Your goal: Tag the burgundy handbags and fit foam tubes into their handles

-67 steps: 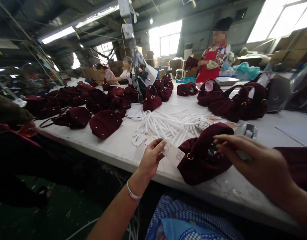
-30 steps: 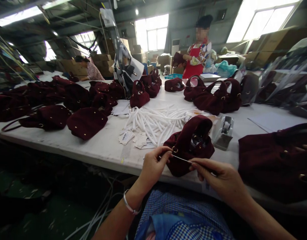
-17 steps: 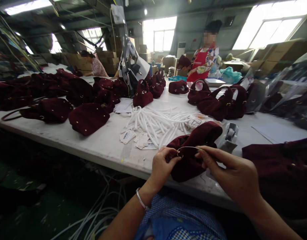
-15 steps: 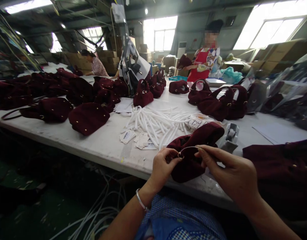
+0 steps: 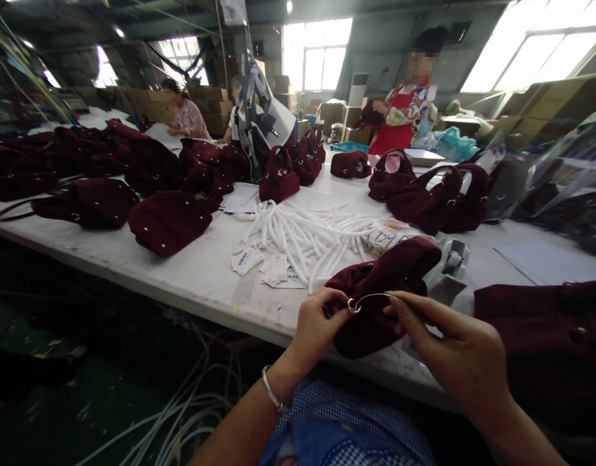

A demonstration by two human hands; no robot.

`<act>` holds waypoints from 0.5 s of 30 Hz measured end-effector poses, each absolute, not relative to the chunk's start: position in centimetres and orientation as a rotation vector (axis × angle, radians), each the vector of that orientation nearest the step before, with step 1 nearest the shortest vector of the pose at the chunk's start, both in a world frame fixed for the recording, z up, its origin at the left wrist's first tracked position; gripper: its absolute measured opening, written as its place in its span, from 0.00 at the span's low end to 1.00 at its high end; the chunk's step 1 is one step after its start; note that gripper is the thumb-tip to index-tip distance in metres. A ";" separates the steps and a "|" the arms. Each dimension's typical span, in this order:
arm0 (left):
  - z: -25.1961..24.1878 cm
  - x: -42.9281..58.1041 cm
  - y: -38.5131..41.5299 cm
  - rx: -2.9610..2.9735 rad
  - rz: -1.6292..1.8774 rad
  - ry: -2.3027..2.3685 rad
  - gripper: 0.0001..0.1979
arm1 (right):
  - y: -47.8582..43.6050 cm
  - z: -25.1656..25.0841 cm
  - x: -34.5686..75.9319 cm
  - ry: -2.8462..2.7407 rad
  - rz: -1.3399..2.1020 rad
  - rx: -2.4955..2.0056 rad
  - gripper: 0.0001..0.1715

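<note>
A maroon handbag (image 5: 370, 336) lies at the table's front edge, close in front of me. My left hand (image 5: 321, 327) pinches a small gold ring (image 5: 354, 305) at the bag's side between thumb and fingertip. A thin pale strand (image 5: 373, 296), string or wire I cannot tell, runs in an arc from that ring to my right hand (image 5: 446, 340). The thumb and forefinger of my right hand are closed on the strand's other end. Just beyond the bag lie a heap of white tubes (image 5: 298, 236) and several paper tags (image 5: 248, 260).
More maroon handbags (image 5: 169, 220) cover the table's left and far parts. A clear-wrapped tape dispenser (image 5: 453, 265) stands right of my bag, and another maroon bag (image 5: 540, 317) lies at the right edge. A person in a red apron (image 5: 402, 123) stands across the table.
My right hand has moved slightly right and down, and the strand's arc is flatter. The gold ring shows more fully at my left fingertips. The person across has drawn a bag closer.
</note>
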State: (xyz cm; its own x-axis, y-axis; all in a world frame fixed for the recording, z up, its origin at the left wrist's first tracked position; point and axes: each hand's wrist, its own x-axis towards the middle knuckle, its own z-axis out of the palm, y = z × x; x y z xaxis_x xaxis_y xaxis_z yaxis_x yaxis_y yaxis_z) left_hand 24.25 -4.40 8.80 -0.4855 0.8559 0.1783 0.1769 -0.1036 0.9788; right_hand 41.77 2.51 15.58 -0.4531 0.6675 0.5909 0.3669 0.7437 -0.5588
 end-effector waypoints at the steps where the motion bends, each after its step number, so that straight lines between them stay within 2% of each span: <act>1: 8.8 24.2 -4.4 1.136 1.637 1.630 0.06 | 2.5 15.5 41.8 -2.086 0.445 -0.782 0.10; 8: 8.8 24.3 -4.9 1.190 1.621 1.638 0.10 | 2.8 14.1 42.0 -2.187 0.455 -0.717 0.08; 15: 8.8 24.7 -5.1 1.199 1.637 1.694 0.04 | 1.9 13.9 42.3 -2.183 0.690 -0.867 0.09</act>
